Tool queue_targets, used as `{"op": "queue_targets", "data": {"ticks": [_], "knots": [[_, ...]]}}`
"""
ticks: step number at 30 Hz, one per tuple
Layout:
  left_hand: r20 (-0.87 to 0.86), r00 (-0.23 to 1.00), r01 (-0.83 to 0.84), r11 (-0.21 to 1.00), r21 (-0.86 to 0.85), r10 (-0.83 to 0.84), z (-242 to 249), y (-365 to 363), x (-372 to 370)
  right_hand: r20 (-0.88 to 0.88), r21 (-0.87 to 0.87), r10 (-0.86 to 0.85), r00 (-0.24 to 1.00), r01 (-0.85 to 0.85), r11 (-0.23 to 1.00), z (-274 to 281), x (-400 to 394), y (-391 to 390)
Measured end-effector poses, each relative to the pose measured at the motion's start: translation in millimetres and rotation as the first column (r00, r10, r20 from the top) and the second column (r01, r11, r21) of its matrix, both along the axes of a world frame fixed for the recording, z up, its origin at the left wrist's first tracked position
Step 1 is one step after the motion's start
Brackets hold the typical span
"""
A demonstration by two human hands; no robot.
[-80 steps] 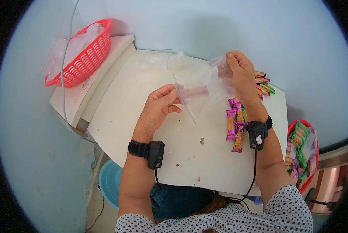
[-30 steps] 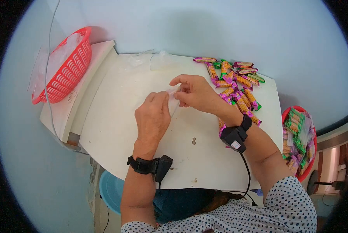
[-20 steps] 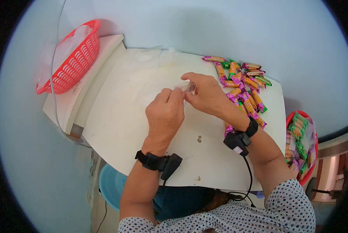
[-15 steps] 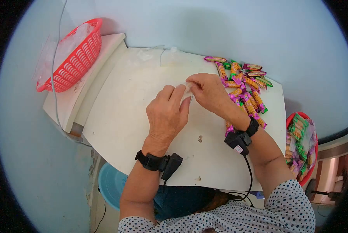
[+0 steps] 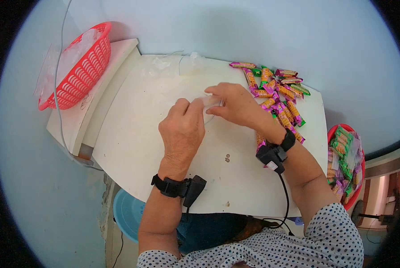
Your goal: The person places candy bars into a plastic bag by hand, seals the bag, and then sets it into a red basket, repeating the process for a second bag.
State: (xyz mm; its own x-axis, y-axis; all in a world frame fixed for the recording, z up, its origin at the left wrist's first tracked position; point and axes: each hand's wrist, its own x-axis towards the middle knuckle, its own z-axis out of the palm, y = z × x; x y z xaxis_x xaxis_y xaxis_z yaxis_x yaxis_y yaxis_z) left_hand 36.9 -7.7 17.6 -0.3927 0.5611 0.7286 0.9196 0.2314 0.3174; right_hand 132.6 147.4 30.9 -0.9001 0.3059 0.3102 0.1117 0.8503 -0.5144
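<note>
Above the middle of the white table [image 5: 164,134], my left hand [image 5: 183,127] is closed on a small piece of clear plastic [image 5: 212,101]. My right hand [image 5: 238,105] is just to its right, its thumb and index finger spread on either side of the plastic, with a gap between them. Whether another finger touches the plastic cannot be made out. Right of my right hand lies a loose pile of wrapped snack bars [image 5: 286,107] in pink, yellow and green wrappers.
A red basket [image 5: 81,71] of clear bags stands on a white ledge [image 5: 97,85] at left. Crumpled plastic [image 5: 162,64] lies at the table's back edge. A red container [image 5: 363,169] of packed snacks is at right, a blue basin [image 5: 127,214] below left. Cables hang from both wrist devices.
My right thumb and index finger have parted from their pinch. My left hand has shifted slightly left with the plastic. The whole view has also shifted a little.
</note>
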Motion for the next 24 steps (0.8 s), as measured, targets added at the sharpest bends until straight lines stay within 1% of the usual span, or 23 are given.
{"op": "queue_targets", "data": {"ticks": [1, 4, 6, 7, 9, 10, 11, 14, 17, 20, 21, 23, 24], "knots": [[-0.021, 0.999, -0.048, 0.999, 0.019, 0.049, 0, -1, -1, -0.017, 0.019, 0.001, 1.000, -0.001, 1.000, 3, 1, 3], [-0.079, 0.981, -0.172, 0.981, 0.085, 0.179, 2, -4, -8, -0.051, -0.127, -0.015, 0.999, 0.008, 0.992, 7, 1, 10], [-0.105, 0.966, -0.220, 0.965, 0.144, 0.236, 3, -7, -16, -0.086, 0.028, 0.030, 0.996, -0.028, 0.999, -5, -1, 16], [-0.099, 0.965, -0.228, 0.964, 0.138, 0.242, 3, -6, -16, -0.094, 0.107, 0.047, 0.994, -0.037, 0.994, -9, -1, 17], [-0.095, 0.960, -0.250, 0.960, 0.126, 0.263, 2, -4, -15, 0.156, 0.140, 0.034, 0.987, -0.056, 0.989, -6, 2, 11], [-0.086, 0.970, -0.220, 0.970, 0.103, 0.229, 1, -2, -11, 0.276, 0.148, 0.031, 0.961, -0.074, 0.986, -6, 2, 7], [-0.077, 0.977, -0.194, 0.978, 0.078, 0.200, 0, -1, -8, 0.229, 0.197, 0.012, 0.973, -0.058, 0.979, -12, 3, 6], [-0.013, 0.995, -0.102, 0.994, 0.039, 0.102, -5, 2, -4, 0.251, 0.371, -0.132, 0.959, 0.031, 0.928, -19, 0, 10], [0.082, 0.997, -0.011, 0.999, 0.031, 0.008, -9, 5, 1, 0.169, 0.556, -0.227, 0.959, 0.098, 0.825, -24, 5, 18], [0.165, 0.978, 0.117, 0.990, 0.073, -0.128, -15, 10, 5, 0.273, 0.463, -0.301, 0.914, 0.149, 0.874, 4, 6, 19], [0.186, 0.967, 0.157, 0.983, 0.100, -0.173, -18, 11, 5, 0.187, 0.413, -0.298, 0.936, 0.200, 0.889, 10, 9, 21], [0.228, 0.951, 0.194, 0.976, 0.096, -0.211, -18, 13, 7, 0.009, 0.292, -0.297, 0.955, 0.281, 0.914, 21, 22, 34], [0.248, 0.942, 0.210, 0.973, 0.096, -0.228, -19, 14, 8, 0.016, 0.276, -0.336, 0.942, 0.319, 0.907, 29, 27, 44]]}}
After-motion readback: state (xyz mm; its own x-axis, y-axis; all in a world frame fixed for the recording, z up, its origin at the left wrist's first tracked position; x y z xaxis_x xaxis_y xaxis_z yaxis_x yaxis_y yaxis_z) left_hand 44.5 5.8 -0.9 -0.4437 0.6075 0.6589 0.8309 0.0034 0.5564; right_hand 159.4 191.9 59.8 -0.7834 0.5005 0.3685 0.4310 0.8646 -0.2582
